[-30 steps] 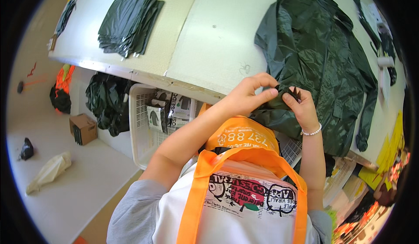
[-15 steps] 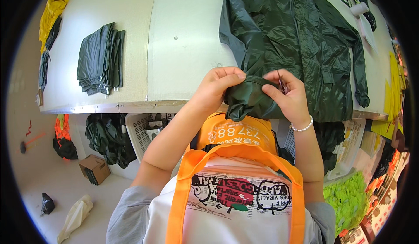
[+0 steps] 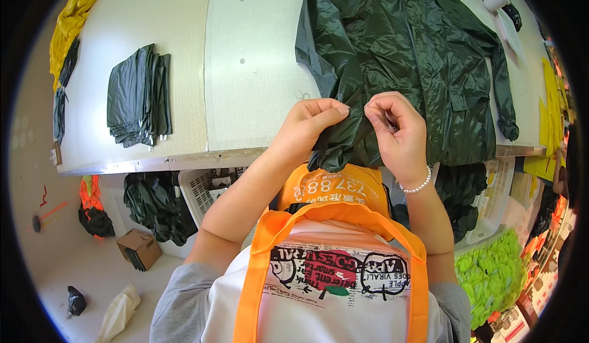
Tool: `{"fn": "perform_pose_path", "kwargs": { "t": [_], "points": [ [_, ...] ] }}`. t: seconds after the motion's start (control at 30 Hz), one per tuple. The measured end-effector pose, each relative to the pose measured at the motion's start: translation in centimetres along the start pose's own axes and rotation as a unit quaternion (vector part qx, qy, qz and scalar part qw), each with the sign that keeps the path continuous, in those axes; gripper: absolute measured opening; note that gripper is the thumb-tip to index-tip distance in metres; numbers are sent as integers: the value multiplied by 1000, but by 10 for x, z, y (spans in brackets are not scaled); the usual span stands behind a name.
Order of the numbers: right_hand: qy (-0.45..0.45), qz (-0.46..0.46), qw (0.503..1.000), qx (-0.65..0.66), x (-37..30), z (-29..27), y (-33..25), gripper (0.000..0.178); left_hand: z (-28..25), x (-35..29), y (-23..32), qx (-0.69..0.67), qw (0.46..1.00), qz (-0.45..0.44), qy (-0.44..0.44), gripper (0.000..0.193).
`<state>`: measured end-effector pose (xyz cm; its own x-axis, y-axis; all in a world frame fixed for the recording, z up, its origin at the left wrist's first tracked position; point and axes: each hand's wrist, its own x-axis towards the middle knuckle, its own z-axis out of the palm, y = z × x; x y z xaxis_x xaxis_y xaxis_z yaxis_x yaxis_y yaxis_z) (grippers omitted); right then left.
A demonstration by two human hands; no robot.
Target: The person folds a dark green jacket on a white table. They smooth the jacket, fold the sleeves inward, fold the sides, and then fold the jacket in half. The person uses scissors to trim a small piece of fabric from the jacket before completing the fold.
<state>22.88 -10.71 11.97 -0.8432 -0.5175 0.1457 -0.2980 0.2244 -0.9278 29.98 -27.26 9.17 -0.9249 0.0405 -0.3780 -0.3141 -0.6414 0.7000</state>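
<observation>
A dark green rain jacket (image 3: 399, 55) with a shiny surface lies spread on the table, its hem toward me. My left hand (image 3: 316, 122) is closed, thumb and forefinger pinching a bunched edge of the jacket at its near left. Close beside it, my right hand (image 3: 397, 122) is curled with thumb and fingertips together just above the cloth. Inside that palm is a small dark metal tool (image 3: 391, 126), mostly hidden by the fingers. Whether the right fingertips also hold a thread or the cloth, I cannot make out.
A stack of folded dark green pieces (image 3: 132, 98) lies on the white table (image 3: 245, 98) at left. Yellow cloth (image 3: 76, 18) hangs at the far left. Below the edge are a white basket (image 3: 196, 199), a cardboard box (image 3: 140, 249) and bright green items (image 3: 491, 269). A white roll (image 3: 496, 1) stands far right.
The bunched edge has been turned and drawn straighter between my hands. My right hand has moved slightly left, its fingertips now nearer my left hand.
</observation>
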Motion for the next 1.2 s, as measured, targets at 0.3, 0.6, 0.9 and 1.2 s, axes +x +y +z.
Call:
{"fn": "perform_pose_path", "kwargs": {
  "t": [0.3, 0.6, 0.9, 1.2],
  "points": [
    [7, 24, 1000, 18, -11, -10, 14, 25, 0, 4, 11, -56, 998, -31, 12, 21],
    [4, -29, 999, -21, -13, -6, 6, 18, 3, 6, 15, -87, 995, -38, 5, 21],
    [18, -67, 996, -51, -6, -3, 4, 18, 7, 5, 14, -97, 994, -51, 7, 20],
    [29, -6, 999, 38, -8, -4, 6, 17, 4, 4, 11, -83, 996, -37, 17, 22]
  ]
}}
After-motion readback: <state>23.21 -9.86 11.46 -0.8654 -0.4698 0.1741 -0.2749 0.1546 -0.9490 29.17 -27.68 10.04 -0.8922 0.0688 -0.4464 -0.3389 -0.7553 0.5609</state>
